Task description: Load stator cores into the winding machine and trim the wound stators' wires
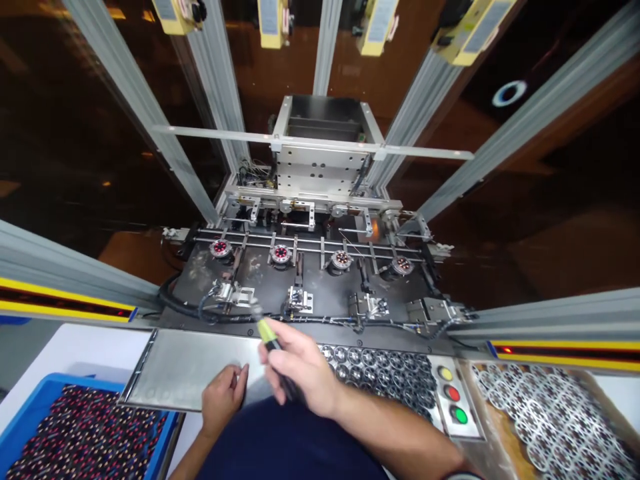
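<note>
In my right hand (303, 367) is a screwdriver-like tool (273, 343) with a green and black handle; its fingers wrap the handle. The pale tip points up toward the fixtures and is blurred. My left hand (225, 393) rests at the front of a bare metal plate (175, 367), fingers curled in; whether anything is inside is hidden. Beyond the hands, several round parts with red or copper-coloured segments, such as the left one (221, 249) and the right one (401, 266), sit in a row on the machine bed (260, 270).
Metal rings (380, 370) stand packed right of my right hand, beside a panel with yellow, red and green buttons (454, 393). A blue bin (55, 380) of small dark parts is at left. More silvery rings (560, 413) lie at right. Yellow light bars (65, 300) flank the machine.
</note>
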`<move>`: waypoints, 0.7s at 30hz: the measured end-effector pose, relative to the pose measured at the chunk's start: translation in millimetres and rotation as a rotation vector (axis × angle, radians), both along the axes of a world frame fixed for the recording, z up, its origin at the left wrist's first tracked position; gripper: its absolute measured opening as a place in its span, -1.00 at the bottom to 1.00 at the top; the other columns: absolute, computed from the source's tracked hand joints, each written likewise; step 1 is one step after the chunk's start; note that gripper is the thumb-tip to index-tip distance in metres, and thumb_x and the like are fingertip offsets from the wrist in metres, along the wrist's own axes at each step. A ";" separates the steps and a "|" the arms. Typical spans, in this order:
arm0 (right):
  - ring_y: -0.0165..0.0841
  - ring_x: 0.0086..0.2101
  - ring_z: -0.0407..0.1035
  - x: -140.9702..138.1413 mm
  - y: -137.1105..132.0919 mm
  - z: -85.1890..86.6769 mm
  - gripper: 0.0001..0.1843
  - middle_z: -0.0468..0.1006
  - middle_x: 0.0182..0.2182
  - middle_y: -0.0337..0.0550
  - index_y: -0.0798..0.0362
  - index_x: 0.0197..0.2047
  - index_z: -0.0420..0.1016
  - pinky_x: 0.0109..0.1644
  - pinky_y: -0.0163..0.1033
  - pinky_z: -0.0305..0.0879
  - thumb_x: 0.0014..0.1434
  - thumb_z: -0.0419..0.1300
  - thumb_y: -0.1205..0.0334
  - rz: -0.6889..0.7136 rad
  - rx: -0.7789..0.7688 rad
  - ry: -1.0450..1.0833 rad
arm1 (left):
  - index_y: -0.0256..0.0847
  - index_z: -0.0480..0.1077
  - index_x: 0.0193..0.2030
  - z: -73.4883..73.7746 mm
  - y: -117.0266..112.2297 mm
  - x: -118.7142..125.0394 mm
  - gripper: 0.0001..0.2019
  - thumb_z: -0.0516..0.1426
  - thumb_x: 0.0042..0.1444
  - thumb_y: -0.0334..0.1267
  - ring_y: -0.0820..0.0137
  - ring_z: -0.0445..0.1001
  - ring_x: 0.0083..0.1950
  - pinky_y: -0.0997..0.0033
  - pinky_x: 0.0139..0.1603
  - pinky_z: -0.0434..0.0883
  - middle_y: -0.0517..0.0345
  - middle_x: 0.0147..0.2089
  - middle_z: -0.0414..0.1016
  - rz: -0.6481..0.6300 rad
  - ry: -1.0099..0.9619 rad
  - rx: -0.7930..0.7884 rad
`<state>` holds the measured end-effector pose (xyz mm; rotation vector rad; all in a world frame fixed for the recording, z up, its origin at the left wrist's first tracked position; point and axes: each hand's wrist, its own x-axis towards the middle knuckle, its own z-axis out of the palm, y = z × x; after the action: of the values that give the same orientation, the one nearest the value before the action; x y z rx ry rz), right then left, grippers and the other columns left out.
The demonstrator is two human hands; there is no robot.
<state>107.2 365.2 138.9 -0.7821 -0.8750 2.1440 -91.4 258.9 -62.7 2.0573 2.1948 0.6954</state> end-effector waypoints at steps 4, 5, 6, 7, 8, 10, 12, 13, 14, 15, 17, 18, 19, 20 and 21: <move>-0.52 -0.65 0.29 47.3 16.7 -19.1 -0.57 0.48 -0.37 -0.22 0.03 -0.03 0.45 -0.68 -0.40 0.23 0.04 0.26 0.05 -0.368 -0.006 -0.178 | -0.15 0.36 -0.52 0.0 -0.7 0.0 -0.67 0.07 0.23 -0.08 0.50 0.32 -0.62 0.51 -0.50 0.20 0.32 -0.66 0.24 0.018 0.010 0.002; -0.51 -0.64 0.30 53.5 25.3 -29.3 -0.58 0.48 -0.40 -0.23 0.04 -0.05 0.45 -0.68 -0.40 0.26 0.03 0.27 0.06 -0.433 -0.015 -0.214 | -0.15 0.37 -0.52 -0.3 -1.0 -0.4 -0.67 0.07 0.23 -0.08 0.50 0.32 -0.62 0.51 -0.50 0.20 0.33 -0.66 0.24 0.015 0.009 0.002; -0.50 -0.63 0.32 57.9 33.9 -40.1 -0.59 0.48 -0.42 -0.23 0.06 -0.08 0.45 -0.67 -0.40 0.28 0.02 0.27 0.07 -0.478 -0.025 -0.241 | -0.15 0.37 -0.51 -0.6 -1.4 -0.8 -0.67 0.07 0.23 -0.07 0.50 0.32 -0.62 0.51 -0.50 0.19 0.33 -0.66 0.24 0.012 0.009 0.002; -0.50 -0.62 0.33 60.9 41.7 -50.7 -0.61 0.48 -0.44 -0.24 0.07 -0.11 0.45 -0.67 -0.41 0.30 0.01 0.27 0.08 -0.508 -0.036 -0.260 | -0.15 0.37 -0.51 -1.2 -1.9 -1.3 -0.67 0.07 0.23 -0.07 0.49 0.32 -0.61 0.51 -0.50 0.19 0.32 -0.66 0.24 0.010 0.008 0.003; -0.49 -0.61 0.34 63.0 48.4 -60.5 -0.63 0.48 -0.45 -0.25 0.08 -0.14 0.45 -0.67 -0.42 0.30 0.00 0.28 0.08 -0.539 -0.046 -0.275 | -0.14 0.37 -0.51 -1.9 -2.4 -1.8 -0.67 0.08 0.22 -0.06 0.49 0.33 -0.61 0.50 -0.50 0.19 0.32 -0.66 0.23 0.011 0.009 0.004; -0.49 -0.61 0.35 65.2 57.8 -75.8 -0.66 0.48 -0.47 -0.27 0.08 -0.19 0.44 -0.68 -0.43 0.29 0.00 0.28 0.06 -0.594 -0.060 -0.289 | -0.14 0.37 -0.50 -3.5 -3.3 -2.5 -0.68 0.08 0.22 -0.04 0.48 0.33 -0.60 0.50 -0.49 0.18 0.32 -0.66 0.24 0.015 0.010 0.003; -0.50 -0.63 0.33 66.4 62.8 -84.6 -0.67 0.47 -0.48 -0.29 0.08 -0.20 0.42 -0.69 -0.44 0.27 0.04 0.27 0.04 -0.631 -0.071 -0.283 | -0.14 0.37 -0.49 -5.2 -4.0 -2.8 -0.68 0.08 0.21 -0.03 0.47 0.34 -0.60 0.51 -0.50 0.18 0.32 -0.65 0.25 0.021 0.012 0.000; -0.52 -0.63 0.33 67.0 64.3 -86.9 -0.69 0.47 -0.48 -0.30 0.08 -0.20 0.41 -0.68 -0.45 0.26 0.08 0.26 0.05 -0.644 -0.076 -0.275 | -0.14 0.37 -0.48 -5.9 -4.3 -2.9 -0.68 0.08 0.21 -0.03 0.47 0.34 -0.60 0.50 -0.50 0.17 0.32 -0.65 0.25 0.024 0.014 -0.002; -0.53 -0.63 0.32 67.7 65.3 -88.3 -0.71 0.47 -0.47 -0.31 0.09 -0.19 0.40 -0.67 -0.45 0.25 0.13 0.24 0.06 -0.652 -0.081 -0.264 | -0.14 0.37 -0.48 -6.4 -4.6 -2.9 -0.68 0.08 0.21 -0.02 0.47 0.34 -0.60 0.50 -0.51 0.17 0.31 -0.65 0.26 0.027 0.015 -0.005; -0.55 -0.62 0.31 68.4 66.2 -89.1 -0.74 0.46 -0.47 -0.31 0.11 -0.19 0.39 -0.65 -0.46 0.24 0.19 0.22 0.08 -0.657 -0.086 -0.253 | -0.14 0.37 -0.48 -6.8 -4.8 -2.9 -0.68 0.08 0.21 -0.02 0.47 0.34 -0.60 0.50 -0.51 0.16 0.31 -0.65 0.26 0.027 0.016 -0.009; -0.57 -0.61 0.29 69.8 67.7 -89.8 -0.77 0.45 -0.46 -0.31 0.14 -0.19 0.39 -0.62 -0.47 0.24 0.27 0.17 0.12 -0.659 -0.099 -0.232 | -0.14 0.38 -0.48 -7.2 -5.0 -3.0 -0.68 0.09 0.21 -0.03 0.47 0.34 -0.60 0.50 -0.52 0.16 0.31 -0.65 0.28 0.028 0.015 -0.020; -0.58 -0.60 0.29 70.3 68.4 -90.1 -0.78 0.45 -0.45 -0.31 0.15 -0.19 0.39 -0.60 -0.47 0.25 0.30 0.15 0.12 -0.659 -0.106 -0.223 | -0.14 0.38 -0.48 -7.3 -5.0 -3.1 -0.69 0.09 0.21 -0.03 0.47 0.35 -0.60 0.51 -0.52 0.16 0.30 -0.65 0.28 0.029 0.014 -0.026; -0.58 -0.60 0.29 70.7 69.0 -90.5 -0.78 0.44 -0.45 -0.31 0.15 -0.19 0.40 -0.59 -0.46 0.25 0.31 0.14 0.13 -0.660 -0.113 -0.213 | -0.15 0.39 -0.48 -7.2 -4.9 -3.2 -0.69 0.09 0.20 -0.03 0.47 0.36 -0.59 0.51 -0.52 0.16 0.30 -0.64 0.29 0.031 0.013 -0.032; -0.57 -0.59 0.29 71.0 69.4 -91.1 -0.77 0.44 -0.45 -0.31 0.15 -0.19 0.40 -0.59 -0.46 0.26 0.32 0.14 0.13 -0.661 -0.120 -0.204 | -0.15 0.39 -0.48 -7.0 -4.9 -3.3 -0.69 0.10 0.20 -0.04 0.47 0.36 -0.59 0.51 -0.51 0.17 0.30 -0.64 0.29 0.033 0.012 -0.037; -0.57 -0.59 0.29 71.3 69.7 -91.7 -0.77 0.44 -0.45 -0.31 0.15 -0.19 0.40 -0.58 -0.46 0.26 0.32 0.14 0.13 -0.664 -0.125 -0.195 | -0.15 0.39 -0.48 -6.7 -4.8 -3.5 -0.69 0.10 0.20 -0.04 0.47 0.36 -0.59 0.52 -0.51 0.18 0.30 -0.64 0.29 0.035 0.011 -0.042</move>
<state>178.5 435.0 47.2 -1.1689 -0.4756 1.5573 -94.9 254.1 -69.4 2.0127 2.2362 0.6373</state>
